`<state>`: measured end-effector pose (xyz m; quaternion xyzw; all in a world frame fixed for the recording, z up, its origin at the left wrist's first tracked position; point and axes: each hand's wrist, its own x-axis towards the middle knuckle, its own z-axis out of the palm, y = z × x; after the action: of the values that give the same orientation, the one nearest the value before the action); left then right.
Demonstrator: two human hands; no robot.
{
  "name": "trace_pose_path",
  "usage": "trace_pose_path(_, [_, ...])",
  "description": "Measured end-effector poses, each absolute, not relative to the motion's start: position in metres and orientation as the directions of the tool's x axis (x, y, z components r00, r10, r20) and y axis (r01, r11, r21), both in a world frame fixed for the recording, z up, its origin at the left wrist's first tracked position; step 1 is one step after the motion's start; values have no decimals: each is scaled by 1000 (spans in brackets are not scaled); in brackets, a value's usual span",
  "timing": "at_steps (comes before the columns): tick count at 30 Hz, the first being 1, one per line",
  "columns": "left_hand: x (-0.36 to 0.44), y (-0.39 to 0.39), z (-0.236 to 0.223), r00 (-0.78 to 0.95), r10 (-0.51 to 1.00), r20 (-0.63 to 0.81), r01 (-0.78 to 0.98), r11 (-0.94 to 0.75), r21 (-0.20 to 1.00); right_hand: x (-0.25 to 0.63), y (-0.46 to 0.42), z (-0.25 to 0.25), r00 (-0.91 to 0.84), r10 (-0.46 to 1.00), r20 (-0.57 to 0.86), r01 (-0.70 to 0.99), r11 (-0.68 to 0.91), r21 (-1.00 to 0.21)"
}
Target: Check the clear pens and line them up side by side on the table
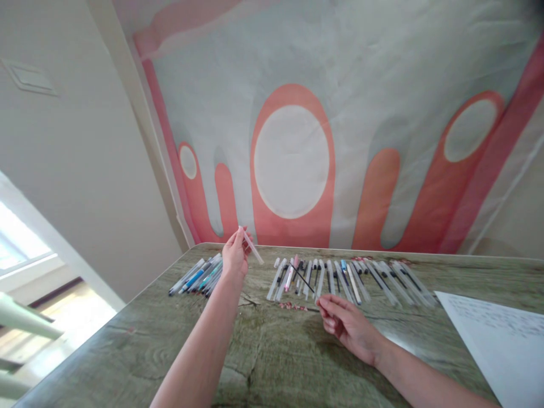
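Observation:
My left hand [234, 255] is raised over the back of the table, its fingers closed on an empty, clear pen barrel [254, 249] that slants down to the right. Lower and nearer to me, my right hand [346, 327] pinches the end of a thin dark pen refill [302, 278]. The refill points up and to the left, above a row of pen parts. That row holds several clear barrels [333, 279], dark caps and a pink pen [289, 277]. Left of my left hand lies a pile of pens [199, 277], some blue and teal.
The wooden table [272, 362] ends at a wall with a pink and grey covering [293, 226]. A sheet of paper [501, 345] with rows of writing lies at the right. Beyond the left edge stands a pale green piece of furniture [29, 317].

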<state>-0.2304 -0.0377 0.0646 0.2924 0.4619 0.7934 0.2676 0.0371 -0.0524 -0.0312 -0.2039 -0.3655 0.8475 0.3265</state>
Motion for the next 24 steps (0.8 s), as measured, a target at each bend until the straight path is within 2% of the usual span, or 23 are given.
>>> trace_pose_path(4, [-241,-27,28,-671,724,161,42,-180,983,37,-52,-31,-701,705,-109,-397,-513,-761])
trace_pose_path(7, [-240,-20,0,-582,803,131,250,23,968,38,-53,-30,-703,703,-102,-398,-509,-764])
trace_pose_path(14, [-226,-20,-19,-513,845,151,413,89,906,38,-53,-30,-706,701,-99,-399,-509,-763])
trace_pose_path(20, [-225,-20,-24,-512,835,202,622,198,757,38,-53,-29,-701,704,-108,-401,-515,-758])
trace_pose_path(24, [-226,-21,-28,-517,829,212,702,269,660,38,-53,-30,-699,707,-112,-401,-516,-756])
